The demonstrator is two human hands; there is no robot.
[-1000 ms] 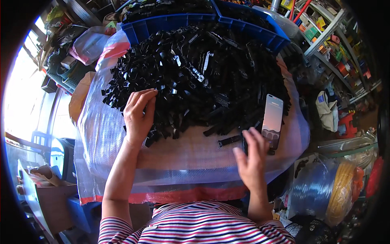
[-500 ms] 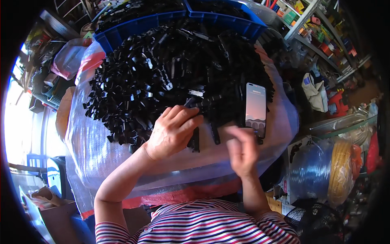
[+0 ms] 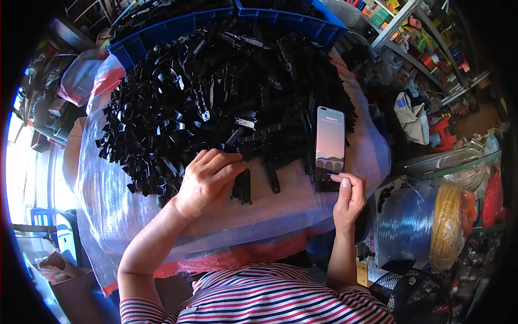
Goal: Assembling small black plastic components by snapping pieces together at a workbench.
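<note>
A large heap of black plastic pieces (image 3: 162,108) covers the sheet in front of me. My left hand (image 3: 206,181) is over the heap's near edge, its fingers curled and closed; whatever they hold is hidden. Just beyond those fingers lies a narrow black strip (image 3: 234,136), and a black piece (image 3: 242,188) stands out from the heap beside the hand. On the right a smartphone (image 3: 330,137) with a lit pinkish screen rests against the heap. My right hand (image 3: 349,198) is at the phone's lower end, thumb and fingers pressed together. A tiny blue spot shows at its fingertip.
Two blue plastic bins (image 3: 178,33) with black pieces stand behind the heap. A white woven sheet (image 3: 270,221) with a red edge lies beneath it. To the right are wrapped coils of tubing (image 3: 402,224), a black fan (image 3: 413,294) and a loaded shelf (image 3: 396,27).
My right hand has moved right, from beside the left hand to the phone's lower end. My left hand has drawn slightly toward me and left. The whole view has shifted a little.
</note>
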